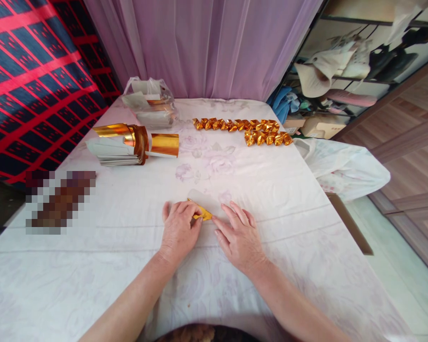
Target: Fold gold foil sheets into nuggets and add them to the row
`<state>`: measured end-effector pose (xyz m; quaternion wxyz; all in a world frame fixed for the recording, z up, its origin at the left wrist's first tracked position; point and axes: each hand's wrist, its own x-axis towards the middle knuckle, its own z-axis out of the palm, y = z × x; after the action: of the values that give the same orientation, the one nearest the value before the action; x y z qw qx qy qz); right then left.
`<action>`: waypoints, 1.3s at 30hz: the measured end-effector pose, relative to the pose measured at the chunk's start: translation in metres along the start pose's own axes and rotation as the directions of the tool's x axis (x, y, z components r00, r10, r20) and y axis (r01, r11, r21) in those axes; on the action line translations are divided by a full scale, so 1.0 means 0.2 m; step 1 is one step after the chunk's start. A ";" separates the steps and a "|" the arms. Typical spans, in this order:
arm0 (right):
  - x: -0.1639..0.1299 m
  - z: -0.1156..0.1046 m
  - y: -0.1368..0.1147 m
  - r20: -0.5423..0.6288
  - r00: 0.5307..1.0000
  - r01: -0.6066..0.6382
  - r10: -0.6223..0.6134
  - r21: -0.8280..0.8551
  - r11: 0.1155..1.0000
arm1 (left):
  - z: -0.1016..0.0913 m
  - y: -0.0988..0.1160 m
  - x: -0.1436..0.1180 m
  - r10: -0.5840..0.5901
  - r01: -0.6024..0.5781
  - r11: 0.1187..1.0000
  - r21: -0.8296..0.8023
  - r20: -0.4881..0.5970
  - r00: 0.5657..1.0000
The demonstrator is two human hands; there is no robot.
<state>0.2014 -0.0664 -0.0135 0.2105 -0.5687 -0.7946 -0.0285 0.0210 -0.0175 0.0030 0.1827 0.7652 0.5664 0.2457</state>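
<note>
Nearest the camera, both forearms reach in from the bottom edge over a white cloth-covered table (92, 285). The left hand (180, 231) lies palm down with its fingers curled loosely, the fingertips pressing on a small piece of gold paper (201, 212). The right hand (238, 233) rests flat beside it, fingers spread and nearly straight, its forefinger tip touching the paper's right end. Neither hand grips anything; both only press down. The paper sits on the cloth between the two hands, near the middle of the table, and the left fingers hide most of it, so its folded shape is hard to make out (a pale sheet seems to lie just behind it).

To the left, a patch of the picture is blurred into squares and what lies there cannot be told.

Farther back on the left lies a stack of gold sheets (128, 142), some curling upward. Behind that stands a clear plastic bag (150, 102) with more paper inside. Across at the far right, two rows of folded gold pieces (246, 130) lie on the cloth. A white bag (342, 166) hangs off the table's right edge, partly cut off by it.
</note>
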 end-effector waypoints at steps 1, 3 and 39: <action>0.00 0.00 0.00 0.001 1.000 0.000 0.000 0.001 1.000 | 0.00 0.00 0.00 -0.007 0.007 1.000 0.005 -0.006 1.000; 0.00 0.00 0.00 0.003 1.000 0.000 0.000 0.001 1.000 | 0.00 -0.01 -0.01 -0.019 0.020 1.000 0.016 -0.016 1.000; 0.01 -0.02 -0.02 0.031 0.999 -0.036 0.035 0.025 0.999 | -0.02 -0.03 -0.13 0.378 -0.392 0.868 0.306 0.104 0.920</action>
<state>0.1981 -0.0673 -0.0075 0.2059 -0.5805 -0.7878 -0.0059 0.0065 -0.0413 -0.0015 0.0145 0.8869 0.4310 0.1659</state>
